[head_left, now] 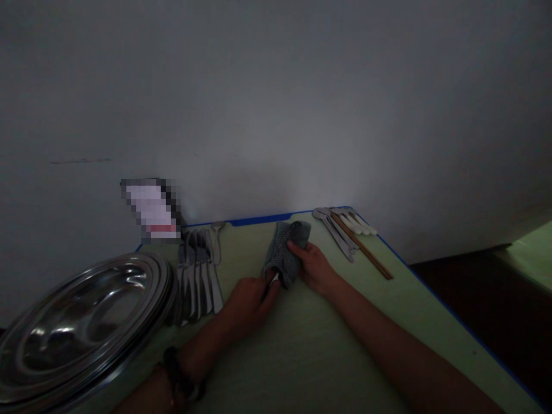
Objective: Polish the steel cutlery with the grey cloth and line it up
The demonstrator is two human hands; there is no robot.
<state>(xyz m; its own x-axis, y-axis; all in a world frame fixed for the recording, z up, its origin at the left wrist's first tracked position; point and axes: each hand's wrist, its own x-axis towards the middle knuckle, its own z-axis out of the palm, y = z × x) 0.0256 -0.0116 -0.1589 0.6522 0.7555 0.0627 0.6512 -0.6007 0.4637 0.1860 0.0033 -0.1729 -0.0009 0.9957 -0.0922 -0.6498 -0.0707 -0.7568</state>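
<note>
A grey checked cloth [288,246] lies bunched near the middle of the pale green table [310,345]. My right hand [314,267] presses on it, fingers wrapped over the cloth. My left hand [250,299] is closed on the end of a thin utensil [272,280] whose other end goes into the cloth; what kind of utensil it is stays hidden. A dark band sits on my left wrist.
A stack of shiny steel compartment trays [81,322] fills the near left. A row of metal cutlery [198,270] lies beside it. More spoons and wooden chopsticks [353,236] lie at the far right corner. A white wall stands right behind the table; dark floor lies right.
</note>
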